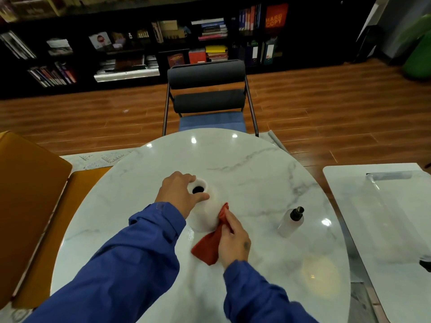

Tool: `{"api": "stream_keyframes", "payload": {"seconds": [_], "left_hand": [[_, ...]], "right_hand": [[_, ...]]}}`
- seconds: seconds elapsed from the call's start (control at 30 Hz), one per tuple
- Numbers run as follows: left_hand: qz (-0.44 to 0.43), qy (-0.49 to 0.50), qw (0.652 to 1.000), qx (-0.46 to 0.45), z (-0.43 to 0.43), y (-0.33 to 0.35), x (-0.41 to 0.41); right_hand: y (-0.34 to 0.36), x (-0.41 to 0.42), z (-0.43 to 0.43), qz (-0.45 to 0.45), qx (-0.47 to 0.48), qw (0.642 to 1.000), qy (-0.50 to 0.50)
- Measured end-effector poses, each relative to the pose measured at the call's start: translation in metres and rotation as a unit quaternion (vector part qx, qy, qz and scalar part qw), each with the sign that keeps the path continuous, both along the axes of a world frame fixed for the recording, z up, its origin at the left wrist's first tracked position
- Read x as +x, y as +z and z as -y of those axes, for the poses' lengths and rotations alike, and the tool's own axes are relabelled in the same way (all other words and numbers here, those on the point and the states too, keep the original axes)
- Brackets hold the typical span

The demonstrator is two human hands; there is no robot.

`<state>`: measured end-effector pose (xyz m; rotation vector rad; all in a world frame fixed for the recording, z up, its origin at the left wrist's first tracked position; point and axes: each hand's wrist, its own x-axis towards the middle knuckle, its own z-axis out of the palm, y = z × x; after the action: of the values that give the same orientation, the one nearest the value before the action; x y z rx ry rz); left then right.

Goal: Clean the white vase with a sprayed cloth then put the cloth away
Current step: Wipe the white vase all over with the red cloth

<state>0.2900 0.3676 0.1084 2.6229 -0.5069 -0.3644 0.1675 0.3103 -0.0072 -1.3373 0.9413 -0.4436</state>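
Note:
The white vase (pixel 206 214) stands upright near the middle of the round marble table (pixel 256 178), its dark mouth facing up. My left hand (pixel 179 194) grips the vase's rim and neck from the left. My right hand (pixel 234 238) holds a red cloth (pixel 210 247) and presses its upper end against the vase's right side. The rest of the cloth hangs down onto the tabletop. A clear spray bottle (pixel 291 221) with a black nozzle stands to the right of the vase, apart from both hands.
A dark chair (pixel 207 94) with a blue seat stands at the table's far edge. An orange-brown seat (pixel 28 194) is at the left. At the right a second white table (pixel 349 206) carries a clear tray (pixel 391 180). Bookshelves line the back wall.

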Motion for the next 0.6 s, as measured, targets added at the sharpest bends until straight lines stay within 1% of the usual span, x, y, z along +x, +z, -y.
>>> {"api": "stream_keyframes", "payload": {"seconds": [0.07, 0.13, 0.2, 0.27, 0.33, 0.4, 0.43, 0.47, 0.53, 0.6], "left_hand": [[0.0, -0.001, 1.0, 0.006, 0.0, 0.001, 0.001], [-0.003, -0.002, 1.0, 0.012, 0.001, 0.002, 0.002], [-0.006, -0.003, 1.0, 0.016, 0.001, 0.003, 0.002], [-0.007, 0.004, 1.0, 0.014, 0.001, 0.003, 0.0], [-0.003, 0.01, 1.0, 0.01, 0.002, 0.001, -0.001], [0.003, 0.015, 1.0, 0.002, 0.004, 0.0, -0.003], [0.006, 0.02, 1.0, -0.003, 0.005, -0.001, -0.004], [0.009, 0.025, 1.0, -0.005, 0.006, -0.002, -0.005], [0.015, 0.035, 0.999, -0.002, 0.009, -0.005, -0.006], [0.019, 0.037, 0.999, 0.021, 0.011, -0.005, -0.005]], "right_hand": [[-0.001, 0.018, 0.023, -0.052, 0.048, 0.997, 0.012], [0.005, 0.043, 0.047, -0.076, 0.053, 0.995, 0.042], [0.018, 0.065, 0.064, -0.094, 0.045, 0.989, 0.101], [0.036, 0.074, 0.07, -0.068, 0.031, 0.986, 0.147], [0.052, 0.066, 0.064, -0.007, -0.006, 0.987, 0.157], [0.049, 0.045, 0.046, 0.052, -0.113, 0.981, 0.147], [0.04, 0.031, 0.034, 0.067, -0.174, 0.972, 0.142], [0.029, 0.019, 0.023, 0.076, -0.213, 0.964, 0.137], [0.012, -0.001, 0.012, 0.084, -0.237, 0.959, 0.128], [0.005, -0.012, 0.013, 0.089, -0.216, 0.965, 0.121]]}}
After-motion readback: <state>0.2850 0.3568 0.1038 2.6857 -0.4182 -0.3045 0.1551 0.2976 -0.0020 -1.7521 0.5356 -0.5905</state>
